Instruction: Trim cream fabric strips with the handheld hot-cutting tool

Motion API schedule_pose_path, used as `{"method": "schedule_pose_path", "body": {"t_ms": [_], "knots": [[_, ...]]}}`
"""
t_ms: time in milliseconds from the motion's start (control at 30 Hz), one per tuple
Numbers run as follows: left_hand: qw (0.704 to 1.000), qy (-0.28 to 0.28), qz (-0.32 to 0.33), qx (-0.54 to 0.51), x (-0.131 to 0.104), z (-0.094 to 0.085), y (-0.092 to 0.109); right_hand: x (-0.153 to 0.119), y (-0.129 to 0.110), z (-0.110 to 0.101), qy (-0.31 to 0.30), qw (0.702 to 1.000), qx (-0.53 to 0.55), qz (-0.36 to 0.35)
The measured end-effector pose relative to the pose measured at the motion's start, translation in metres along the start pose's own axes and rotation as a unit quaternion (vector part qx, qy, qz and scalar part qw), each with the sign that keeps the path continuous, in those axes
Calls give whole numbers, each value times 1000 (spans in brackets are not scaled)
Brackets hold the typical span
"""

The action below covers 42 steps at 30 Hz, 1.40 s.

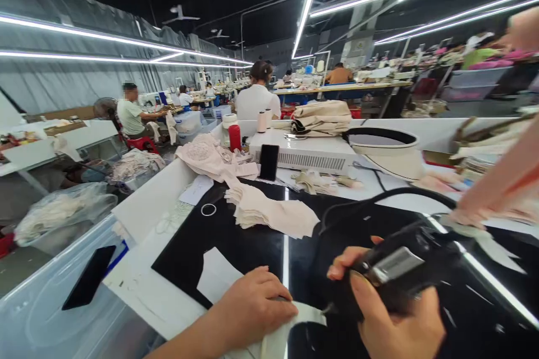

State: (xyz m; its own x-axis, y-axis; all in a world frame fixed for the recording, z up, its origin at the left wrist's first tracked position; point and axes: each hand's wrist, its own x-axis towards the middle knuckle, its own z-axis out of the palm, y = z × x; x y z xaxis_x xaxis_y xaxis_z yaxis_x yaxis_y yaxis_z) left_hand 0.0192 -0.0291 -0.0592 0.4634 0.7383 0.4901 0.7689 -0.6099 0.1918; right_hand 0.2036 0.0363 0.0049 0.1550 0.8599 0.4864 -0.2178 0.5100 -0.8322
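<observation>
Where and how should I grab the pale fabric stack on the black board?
Probably across the middle of the stack, from its near side, pinching every layer at once: it lies flat on the board, and its layers splay in steps at the left end, so a pinch there might catch only some.

My left hand (256,303) appears bare, with slim fingers, softly rounded knuckles and a smooth back, joining a slender wrist and a bare forearm (197,339) that runs out at the bottom of view. My right hand (393,325), also bare, shows a long, smooth thumb (367,294) with a rounded tip; its other fingers are partly hidden, its wrist out of view.
</observation>
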Motion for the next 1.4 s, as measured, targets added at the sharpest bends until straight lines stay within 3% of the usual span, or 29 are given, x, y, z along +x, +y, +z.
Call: {"method": "schedule_pose_path", "body": {"t_ms": [167,367,567,1067,1400], "knots": [[999,-44,2,6,1,10,-7,3,16,-1,46,999,9,1],[998,-54,4,-15,4,2,-2,3,9,-1,13,1000,12,-2],[998,-19,-2,-56,-3,-8,6,2,-4,3,-55,997,37,-41],[998,-35,11,-52,-11,-9,6,-4,-6,23,-53,997,56,-29],[998,-34,11,-42,-11,-9,7,-9,-3,24,-58,997,42,-34]]}}
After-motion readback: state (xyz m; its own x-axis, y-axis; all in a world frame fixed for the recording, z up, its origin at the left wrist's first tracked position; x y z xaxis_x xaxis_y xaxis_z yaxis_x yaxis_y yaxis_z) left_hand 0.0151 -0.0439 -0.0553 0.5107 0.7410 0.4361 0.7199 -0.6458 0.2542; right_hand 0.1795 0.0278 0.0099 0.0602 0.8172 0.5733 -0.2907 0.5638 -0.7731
